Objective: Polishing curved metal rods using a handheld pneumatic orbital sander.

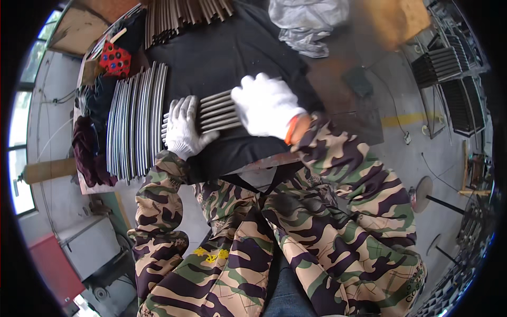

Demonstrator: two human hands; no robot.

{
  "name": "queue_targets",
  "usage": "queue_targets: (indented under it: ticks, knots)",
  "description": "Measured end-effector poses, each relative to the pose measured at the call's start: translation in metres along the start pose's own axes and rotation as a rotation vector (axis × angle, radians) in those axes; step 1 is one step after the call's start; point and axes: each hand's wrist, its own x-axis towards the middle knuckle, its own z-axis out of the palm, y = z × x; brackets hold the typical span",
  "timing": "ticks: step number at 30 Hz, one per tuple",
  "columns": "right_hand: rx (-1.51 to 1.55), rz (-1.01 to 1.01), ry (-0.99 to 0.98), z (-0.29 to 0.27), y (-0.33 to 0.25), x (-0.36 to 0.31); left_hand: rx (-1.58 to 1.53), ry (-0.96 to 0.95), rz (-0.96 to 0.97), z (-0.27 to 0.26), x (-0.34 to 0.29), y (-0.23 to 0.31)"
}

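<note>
Several grey metal rods (217,112) lie side by side on a black cloth (211,66), running crosswise before me. Across their left part rests my left hand (182,127) in a white knit glove, fingers stretched out flat and thumb apart. My right hand (266,108), also gloved in white, covers the right part of these rods. Its fingers look bent in and slightly blurred; whatever is under the palm is hidden. An orange band (291,130) shows at the right wrist.
Shiny rods (136,121) lie in a row left of my left hand. Brown tubes (185,18) are stacked at the far side, near a crumpled silvery plastic sheet (309,24). A red box with dark dots (115,58) and a maroon cloth (87,153) line the left edge.
</note>
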Motion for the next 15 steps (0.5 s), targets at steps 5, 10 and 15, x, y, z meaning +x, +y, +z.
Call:
queue_targets:
  ticks: [5, 10, 15]
  knots:
    - [0.044, -0.033, -0.090, 0.009, -0.030, -0.006, 0.024, -0.078, -0.008, 0.003, -0.004, -0.003]
    - [0.009, 0.035, -0.152, -0.007, -0.019, 0.004, 0.055, -0.077, -0.028, 0.003, -0.005, 0.006]
    - [-0.109, 0.120, 0.006, -0.013, 0.027, 0.017, 0.006, -0.036, -0.068, 0.002, 0.006, 0.018]
